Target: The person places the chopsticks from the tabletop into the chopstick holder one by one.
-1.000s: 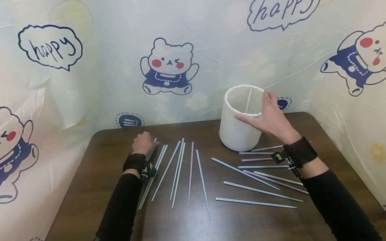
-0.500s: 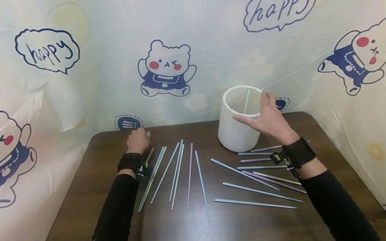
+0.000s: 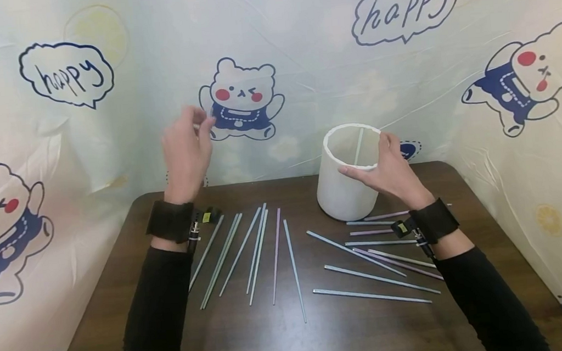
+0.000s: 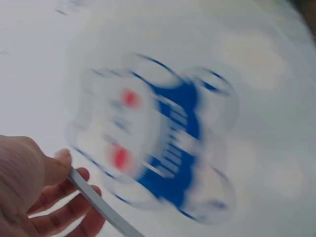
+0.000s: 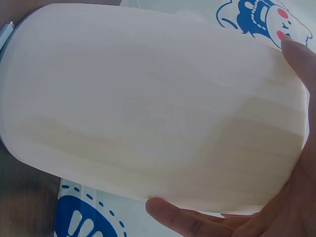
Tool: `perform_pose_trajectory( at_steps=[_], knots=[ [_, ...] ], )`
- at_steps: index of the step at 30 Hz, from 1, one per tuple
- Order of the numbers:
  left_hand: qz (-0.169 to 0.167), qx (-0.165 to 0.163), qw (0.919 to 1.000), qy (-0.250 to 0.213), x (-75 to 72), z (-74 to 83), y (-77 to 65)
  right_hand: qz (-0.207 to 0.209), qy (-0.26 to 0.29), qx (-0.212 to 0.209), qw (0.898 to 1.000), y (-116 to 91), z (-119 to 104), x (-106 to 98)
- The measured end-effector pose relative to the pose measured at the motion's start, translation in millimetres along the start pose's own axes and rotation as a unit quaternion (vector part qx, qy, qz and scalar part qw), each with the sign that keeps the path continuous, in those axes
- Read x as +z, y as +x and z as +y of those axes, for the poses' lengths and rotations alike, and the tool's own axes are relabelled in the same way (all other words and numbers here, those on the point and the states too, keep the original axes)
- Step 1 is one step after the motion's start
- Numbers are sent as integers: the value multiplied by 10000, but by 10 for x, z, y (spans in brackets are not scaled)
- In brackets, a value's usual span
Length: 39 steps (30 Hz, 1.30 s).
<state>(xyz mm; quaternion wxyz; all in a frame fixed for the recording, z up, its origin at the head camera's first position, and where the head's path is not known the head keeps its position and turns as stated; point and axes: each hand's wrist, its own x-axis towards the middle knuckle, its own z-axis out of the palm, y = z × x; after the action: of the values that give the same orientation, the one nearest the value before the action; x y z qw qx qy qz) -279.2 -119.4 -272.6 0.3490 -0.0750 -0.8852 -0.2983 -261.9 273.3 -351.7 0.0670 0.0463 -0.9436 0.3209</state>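
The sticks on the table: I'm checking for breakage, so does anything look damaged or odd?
Nothing stands out as damaged or odd. The sticks lie loosely at differing angles on the table, but those in full view look straight and whole. The right arm hides parts of some.

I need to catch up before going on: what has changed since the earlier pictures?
The left hand has risen from the back left of the table to in front of the backdrop. It pinches a stick; exactly when it took hold is unclear. The right hand keeps its grip on the upright white container; the loose sticks on the right look unmoved.
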Motion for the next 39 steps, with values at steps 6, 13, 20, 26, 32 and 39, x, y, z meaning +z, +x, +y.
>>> perform_pose_trajectory(
  at_steps=[6,13,20,26,32,39],
  knots=[
    [668,645,9898,-1080,-237,645,113,0,68,-50,10000,11,-4,1],
    [1045,1405,9630,-2047,-356,1189,170,-67,-53,130,9999,25,-24,-27],
    [1330,2283,9362,-2319,-163,1585,268,-107,49,130,9998,15,-26,-24],
    [1491,2477,9211,-2606,207,1782,287,-38,50,94,9999,14,-30,-3],
    [1059,2254,9346,-2538,615,1829,243,-68,69,189,9998,19,-45,8],
    [210,2048,9585,-1971,1056,1765,116,-208,-12,275,9994,13,-33,-6]
  ],
)
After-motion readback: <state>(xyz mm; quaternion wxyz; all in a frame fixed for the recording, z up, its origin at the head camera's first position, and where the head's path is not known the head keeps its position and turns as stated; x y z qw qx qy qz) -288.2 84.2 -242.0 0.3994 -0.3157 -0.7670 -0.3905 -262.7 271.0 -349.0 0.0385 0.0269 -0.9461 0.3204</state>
